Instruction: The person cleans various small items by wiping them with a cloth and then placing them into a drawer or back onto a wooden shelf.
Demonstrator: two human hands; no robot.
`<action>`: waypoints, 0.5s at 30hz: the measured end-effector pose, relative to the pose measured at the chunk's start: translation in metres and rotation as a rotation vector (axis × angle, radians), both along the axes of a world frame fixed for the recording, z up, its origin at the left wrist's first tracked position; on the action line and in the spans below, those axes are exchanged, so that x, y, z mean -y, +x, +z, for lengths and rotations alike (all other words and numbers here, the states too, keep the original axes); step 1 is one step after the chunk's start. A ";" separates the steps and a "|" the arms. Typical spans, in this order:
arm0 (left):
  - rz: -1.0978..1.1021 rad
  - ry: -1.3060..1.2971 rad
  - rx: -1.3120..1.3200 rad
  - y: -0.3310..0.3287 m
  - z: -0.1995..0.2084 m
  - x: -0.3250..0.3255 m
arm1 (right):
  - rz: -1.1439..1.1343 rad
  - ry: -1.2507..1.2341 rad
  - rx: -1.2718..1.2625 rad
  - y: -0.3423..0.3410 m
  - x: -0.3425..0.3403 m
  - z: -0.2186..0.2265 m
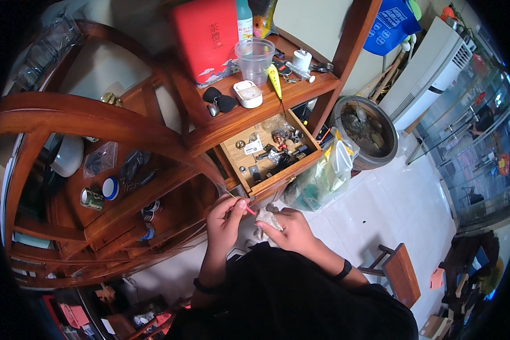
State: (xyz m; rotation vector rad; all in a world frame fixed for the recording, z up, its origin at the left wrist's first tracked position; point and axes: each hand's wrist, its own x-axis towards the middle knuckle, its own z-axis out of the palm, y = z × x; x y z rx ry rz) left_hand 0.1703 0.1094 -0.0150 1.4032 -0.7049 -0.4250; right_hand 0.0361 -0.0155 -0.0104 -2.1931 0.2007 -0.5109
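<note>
My left hand [225, 220] pinches a thin rod [250, 210] with a red end pointing toward my right hand; its pale, slender other end sticks out past the fingers. My right hand [293, 229] is closed around a crumpled, light grey-beige rag [268, 220]. The rod's red end meets or nearly meets the rag; I cannot tell which. Just beyond both hands, a wooden drawer [277, 182] is pulled out, with small metal and black parts, a white label and a clear bag inside.
Above the drawer, a shelf [209, 127] carries a red box [207, 42], a clear plastic cup [255, 59], a white dish [247, 94] and a yellow-handled tool [275, 80]. A plastic bag [323, 178] and large pot [364, 130] stand right; a wooden stool [401, 275] stands lower right. Curved shelving [96, 122] fills the left.
</note>
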 end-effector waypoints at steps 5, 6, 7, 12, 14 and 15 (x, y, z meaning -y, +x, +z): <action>0.018 -0.008 -0.050 0.003 0.000 -0.003 | 0.013 -0.071 0.005 -0.002 -0.004 -0.013; 0.018 -0.013 -0.075 0.003 -0.001 -0.004 | -0.003 -0.047 0.065 -0.001 -0.006 -0.015; 0.029 -0.012 -0.080 0.003 -0.002 -0.004 | -0.020 -0.021 0.120 -0.001 -0.007 -0.016; -0.035 -0.010 -0.094 0.003 -0.012 -0.005 | 0.017 -0.067 -0.006 -0.008 0.001 -0.021; -0.109 0.038 -0.072 0.000 -0.008 -0.011 | -0.030 -0.029 0.053 -0.009 -0.009 -0.021; -0.143 0.002 -0.142 -0.003 -0.014 -0.011 | -0.007 -0.026 0.051 -0.011 -0.012 -0.023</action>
